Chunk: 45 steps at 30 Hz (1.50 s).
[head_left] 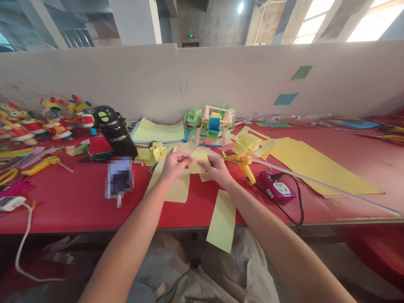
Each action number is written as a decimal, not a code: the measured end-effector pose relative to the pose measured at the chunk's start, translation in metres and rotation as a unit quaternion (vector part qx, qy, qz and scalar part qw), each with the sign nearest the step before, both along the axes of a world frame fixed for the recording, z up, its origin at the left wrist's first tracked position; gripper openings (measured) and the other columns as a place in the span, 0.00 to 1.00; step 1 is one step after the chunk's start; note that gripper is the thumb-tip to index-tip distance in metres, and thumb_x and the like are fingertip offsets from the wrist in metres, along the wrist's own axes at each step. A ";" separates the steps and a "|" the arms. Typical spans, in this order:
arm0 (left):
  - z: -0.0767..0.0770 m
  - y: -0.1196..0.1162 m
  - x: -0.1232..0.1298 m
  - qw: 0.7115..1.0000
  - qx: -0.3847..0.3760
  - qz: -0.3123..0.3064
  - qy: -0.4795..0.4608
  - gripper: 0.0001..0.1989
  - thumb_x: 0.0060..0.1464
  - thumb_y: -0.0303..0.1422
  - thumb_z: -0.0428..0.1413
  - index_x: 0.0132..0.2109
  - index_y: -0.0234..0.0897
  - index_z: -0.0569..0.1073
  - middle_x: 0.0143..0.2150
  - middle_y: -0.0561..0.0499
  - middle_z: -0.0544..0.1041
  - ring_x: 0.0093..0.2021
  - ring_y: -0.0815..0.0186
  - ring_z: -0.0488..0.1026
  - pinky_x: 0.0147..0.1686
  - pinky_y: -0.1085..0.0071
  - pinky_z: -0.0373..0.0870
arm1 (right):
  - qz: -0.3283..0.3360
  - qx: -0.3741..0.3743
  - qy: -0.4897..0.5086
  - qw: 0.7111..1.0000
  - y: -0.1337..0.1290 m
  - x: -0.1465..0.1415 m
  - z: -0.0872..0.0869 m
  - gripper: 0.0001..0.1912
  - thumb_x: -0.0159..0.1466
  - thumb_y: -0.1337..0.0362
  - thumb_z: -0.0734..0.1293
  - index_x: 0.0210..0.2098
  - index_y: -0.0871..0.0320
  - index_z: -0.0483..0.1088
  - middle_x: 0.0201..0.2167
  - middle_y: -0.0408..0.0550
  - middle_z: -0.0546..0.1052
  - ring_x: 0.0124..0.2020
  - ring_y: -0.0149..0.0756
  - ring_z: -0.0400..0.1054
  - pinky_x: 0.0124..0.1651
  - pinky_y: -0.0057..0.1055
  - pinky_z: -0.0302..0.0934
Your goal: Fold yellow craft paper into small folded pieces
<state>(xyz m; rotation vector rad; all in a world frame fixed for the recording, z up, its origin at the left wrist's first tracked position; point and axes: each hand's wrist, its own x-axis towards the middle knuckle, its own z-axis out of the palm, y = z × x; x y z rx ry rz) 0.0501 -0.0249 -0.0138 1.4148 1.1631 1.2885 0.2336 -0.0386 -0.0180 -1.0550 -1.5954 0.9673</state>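
Note:
A small pale yellow paper piece [199, 160] is held between both hands above the red table. My left hand [175, 166] pinches its left edge with thumb and fingertips. On the right edge, my right hand [217, 168] closes thumb and fingers on the same piece. Below my left hand lies a yellow sheet [176, 188]; another yellow sheet [222, 219] hangs over the table's front edge. Beyond the hands stands a paper-and-stick model [215, 126] with a blue middle part. A folded yellow paper piece [155, 153] sits left of my left hand.
A yellow glue gun [244, 165] and a purple socket block [277, 187] with a black cord lie right. A large yellow sheet [318, 166] is farther right. A black bottle [114, 134], a pixelated object [120, 177] and another glue gun [41, 165] are left.

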 end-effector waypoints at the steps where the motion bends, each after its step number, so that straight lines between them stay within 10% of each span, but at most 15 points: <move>1: 0.000 0.000 0.000 1.000 0.002 0.004 0.003 0.17 0.42 0.42 0.67 0.36 0.34 0.80 0.31 0.46 0.81 0.32 0.59 0.77 0.36 0.59 0.77 | 0.000 0.002 -0.002 1.000 0.000 0.000 0.000 0.28 0.56 0.40 0.69 0.21 0.56 0.57 0.19 0.38 0.57 0.23 0.27 0.49 0.25 0.29 0.43; 25: 0.003 -0.001 -0.002 1.000 -0.004 0.022 0.008 0.19 0.37 0.41 0.70 0.35 0.33 0.79 0.34 0.45 0.82 0.34 0.58 0.78 0.38 0.63 0.74 | -0.019 0.008 -0.012 1.000 0.001 0.002 0.001 0.28 0.55 0.39 0.69 0.19 0.58 0.68 0.19 0.43 0.69 0.22 0.29 0.57 0.26 0.29 0.51; 37: 0.008 -0.008 0.002 0.995 0.004 -0.084 0.047 0.14 0.42 0.42 0.67 0.31 0.36 0.76 0.30 0.50 0.79 0.37 0.57 0.78 0.40 0.60 0.75 | 0.005 0.007 -0.021 1.000 0.002 0.002 -0.004 0.25 0.57 0.43 0.69 0.20 0.58 0.67 0.18 0.42 0.67 0.22 0.28 0.55 0.25 0.29 0.49; 45: -0.004 0.001 -0.001 0.996 0.015 -0.038 0.083 0.18 0.43 0.38 0.65 0.42 0.36 0.76 0.32 0.52 0.77 0.35 0.60 0.75 0.37 0.65 0.71 | 0.012 0.057 0.030 0.998 0.005 -0.001 -0.013 0.27 0.61 0.53 0.68 0.56 0.59 0.70 0.30 0.45 0.74 0.29 0.32 0.65 0.37 0.33 0.63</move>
